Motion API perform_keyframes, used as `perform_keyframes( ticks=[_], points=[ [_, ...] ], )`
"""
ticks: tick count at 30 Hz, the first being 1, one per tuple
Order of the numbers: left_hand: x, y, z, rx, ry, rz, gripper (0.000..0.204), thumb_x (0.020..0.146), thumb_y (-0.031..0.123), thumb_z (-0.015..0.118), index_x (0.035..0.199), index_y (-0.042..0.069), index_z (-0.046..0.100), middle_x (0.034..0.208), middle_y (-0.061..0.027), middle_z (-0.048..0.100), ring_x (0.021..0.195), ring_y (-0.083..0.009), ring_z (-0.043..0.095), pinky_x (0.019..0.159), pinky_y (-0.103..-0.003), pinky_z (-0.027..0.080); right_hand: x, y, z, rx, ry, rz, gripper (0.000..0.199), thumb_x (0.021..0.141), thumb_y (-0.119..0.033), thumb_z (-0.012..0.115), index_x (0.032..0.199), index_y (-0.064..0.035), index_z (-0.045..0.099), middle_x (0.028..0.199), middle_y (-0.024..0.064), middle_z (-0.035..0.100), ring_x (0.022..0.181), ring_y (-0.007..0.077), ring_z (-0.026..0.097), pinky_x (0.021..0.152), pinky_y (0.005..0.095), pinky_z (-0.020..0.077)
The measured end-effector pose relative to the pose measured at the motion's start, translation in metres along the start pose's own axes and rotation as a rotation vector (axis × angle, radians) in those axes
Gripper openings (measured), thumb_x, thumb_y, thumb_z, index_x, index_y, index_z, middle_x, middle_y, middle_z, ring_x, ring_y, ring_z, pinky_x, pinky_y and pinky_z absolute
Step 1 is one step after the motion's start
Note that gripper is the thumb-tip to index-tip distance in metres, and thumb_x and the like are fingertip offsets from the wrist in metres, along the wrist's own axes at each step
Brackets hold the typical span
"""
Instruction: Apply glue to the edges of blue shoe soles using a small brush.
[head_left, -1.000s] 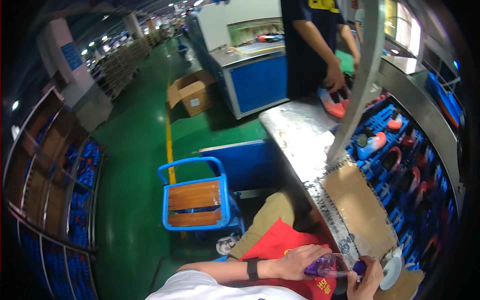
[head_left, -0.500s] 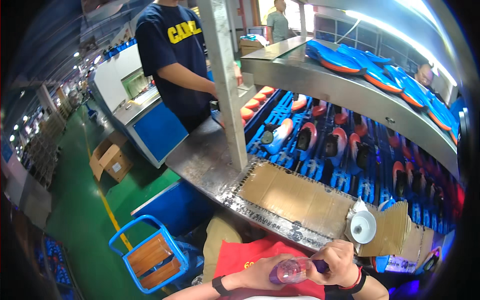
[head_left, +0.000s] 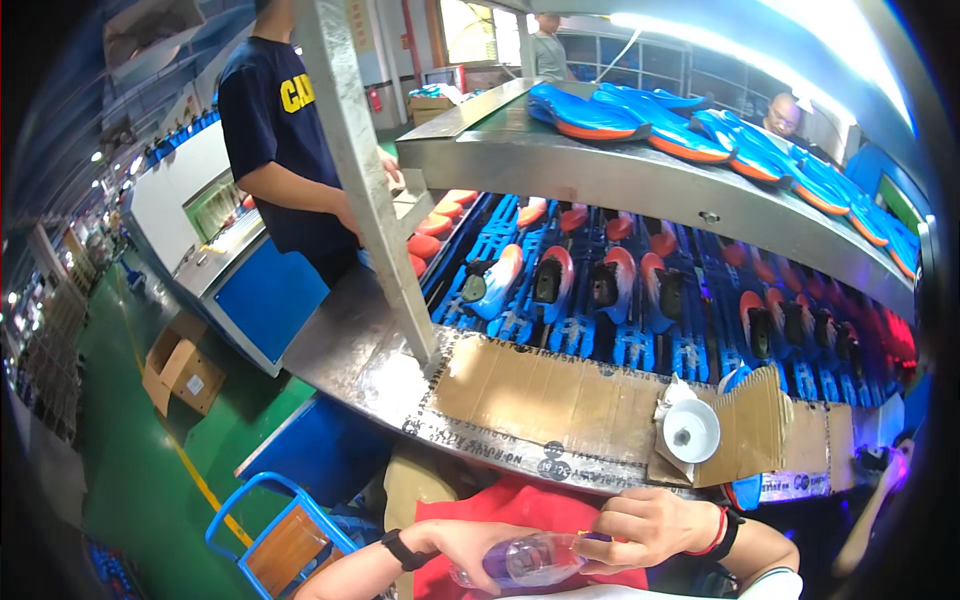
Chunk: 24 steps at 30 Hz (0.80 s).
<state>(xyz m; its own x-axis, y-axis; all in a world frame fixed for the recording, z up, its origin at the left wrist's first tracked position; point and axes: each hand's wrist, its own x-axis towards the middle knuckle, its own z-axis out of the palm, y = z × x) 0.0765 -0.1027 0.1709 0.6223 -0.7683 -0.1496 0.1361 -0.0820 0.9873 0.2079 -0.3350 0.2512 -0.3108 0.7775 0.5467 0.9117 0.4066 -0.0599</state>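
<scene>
A clear plastic bottle with a purple label [head_left: 535,560] lies tilted in front of my body, above a red apron [head_left: 500,505]. My left hand [head_left: 465,543] is closed round its body. At the other end, the bent fingers of my right hand [head_left: 635,528] pinch the bottle's neck; they hide whether a cap is on it. Beyond the right hand stands a white bowl [head_left: 705,425] on the cardboard-covered bench [head_left: 540,395]. A torn, folded piece of cardboard [head_left: 750,435] is beside the bowl.
Behind the bench, blue racks carry several red-and-white shoe parts [head_left: 550,275]. Blue-and-orange soles [head_left: 690,135] line a metal shelf [head_left: 560,165] above. A metal post [head_left: 365,180] rises at the bench's left. A blue stool [head_left: 285,535] stands lower left; a person [head_left: 290,150] works beyond.
My view has swung to the right, so the bench and post appear further left. The bottle has come lower and turned flatter, with both hands still on it.
</scene>
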Motion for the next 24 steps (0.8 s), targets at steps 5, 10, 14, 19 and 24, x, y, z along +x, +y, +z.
perform_keyframes(
  ticks=[5, 10, 14, 19, 24],
  points=[
    [-0.009, -0.004, -0.013, 0.072, -0.008, -0.136, 0.103, 0.060, 0.023, 0.090, 0.147, 0.006, 0.037, 0.134, -0.0106, 0.056, 0.120, -0.0148, 0.053, 0.104, -0.032, 0.040, -0.001, 0.000, -0.017, 0.037, -0.219, -0.026, 0.038, 0.086, -0.015, 0.063, 0.123, -0.0109, 0.057, 0.101, 0.0062, 0.058, 0.085, 0.0152, 0.060, 0.070, 0.0271, 0.0501],
    [-0.013, -0.023, -0.007, 0.101, 0.061, -0.008, 0.091, 0.066, 0.020, 0.086, 0.143, 0.007, 0.040, 0.135, -0.0110, 0.055, 0.121, -0.0173, 0.053, 0.104, -0.032, 0.040, -0.001, -0.006, -0.026, -0.130, -0.230, -0.134, 0.042, 0.088, -0.011, 0.055, 0.130, -0.0117, 0.054, 0.124, 0.0076, 0.058, 0.101, 0.0156, 0.059, 0.082, 0.0263, 0.0496],
    [-0.019, -0.003, 0.000, 0.078, 0.314, 0.046, 0.077, 0.070, 0.014, 0.082, 0.137, 0.005, 0.046, 0.136, -0.0093, 0.053, 0.123, -0.0194, 0.051, 0.108, -0.033, 0.038, -0.005, -0.004, -0.029, -0.169, -0.006, -0.082, 0.030, 0.090, -0.009, 0.057, 0.120, -0.0105, 0.063, 0.117, 0.0075, 0.063, 0.098, 0.0163, 0.064, 0.079, 0.0258, 0.0504],
    [-0.024, 0.023, 0.009, 0.214, 0.775, 0.104, 0.070, 0.062, 0.007, 0.089, 0.123, 0.003, 0.055, 0.114, -0.0078, 0.064, 0.107, -0.0171, 0.061, 0.094, -0.033, 0.050, -0.015, -0.003, -0.023, -0.143, 0.094, 0.077, 0.035, 0.086, -0.008, 0.060, 0.121, -0.0030, 0.061, 0.115, 0.0124, 0.063, 0.093, 0.0204, 0.066, 0.077, 0.0281, 0.0515],
    [-0.028, 0.060, -0.011, 0.389, 0.856, 0.467, 0.067, 0.063, 0.014, 0.090, 0.120, 0.002, 0.057, 0.112, -0.0119, 0.066, 0.101, -0.0245, 0.066, 0.089, -0.034, 0.053, -0.032, -0.003, 0.007, -0.061, 0.184, 0.370, 0.035, 0.078, -0.004, 0.069, 0.113, -0.0038, 0.065, 0.111, 0.0152, 0.065, 0.086, 0.0250, 0.066, 0.069, 0.0312, 0.0534]
  ],
)
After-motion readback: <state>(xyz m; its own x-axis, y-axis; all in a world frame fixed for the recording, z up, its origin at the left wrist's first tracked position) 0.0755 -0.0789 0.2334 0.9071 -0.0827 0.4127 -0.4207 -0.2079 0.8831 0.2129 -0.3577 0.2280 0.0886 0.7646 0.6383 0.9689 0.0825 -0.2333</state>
